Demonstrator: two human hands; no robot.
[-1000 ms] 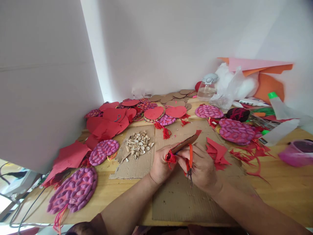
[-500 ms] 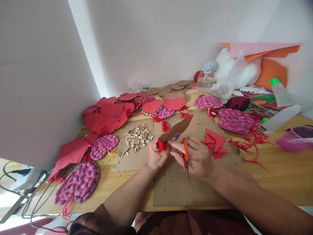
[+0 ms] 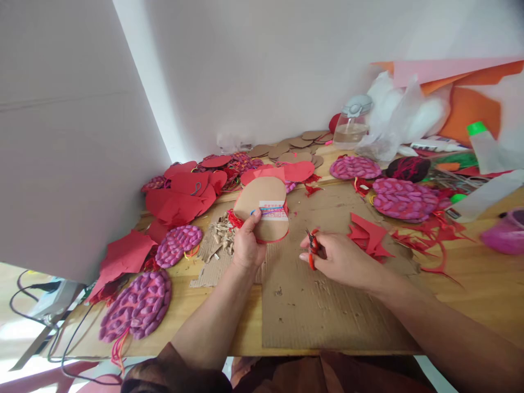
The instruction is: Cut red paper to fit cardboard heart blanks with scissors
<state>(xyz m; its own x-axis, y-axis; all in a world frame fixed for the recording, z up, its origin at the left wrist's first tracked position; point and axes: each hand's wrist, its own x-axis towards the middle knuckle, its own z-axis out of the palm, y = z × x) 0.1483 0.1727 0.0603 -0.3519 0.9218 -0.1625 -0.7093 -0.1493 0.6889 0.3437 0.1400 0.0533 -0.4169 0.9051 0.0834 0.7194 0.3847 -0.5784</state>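
Note:
My left hand (image 3: pixel 248 244) grips the near-left edge of a rounded cardboard piece (image 3: pixel 257 192), thumb on top. Red paper lines the piece's rim, and a printed white strip with blue and purple string lies across its face. A red yarn tassel (image 3: pixel 236 218) hangs out beside my thumb. In my right hand (image 3: pixel 333 256) is a pair of small scissors with orange handles (image 3: pixel 314 248), blades pointing up and to the left. The scissors are apart from the cardboard piece, above a brown cardboard sheet (image 3: pixel 303 311).
Pistachio-like shells (image 3: pixel 221 237) lie left of my left hand. Red paper scraps (image 3: pixel 370 237) sit right of the scissors. Purple-studded discs (image 3: pixel 137 305) and red paper shapes (image 3: pixel 180 196) spread along the left. A lidded water bottle (image 3: pixel 352 123) and plastic bags (image 3: pixel 393 114) stand behind.
The cardboard piece, edge-on before, is now turned to show its flat face. My right hand with the scissors has come away from it, and the blades now point upward instead of down.

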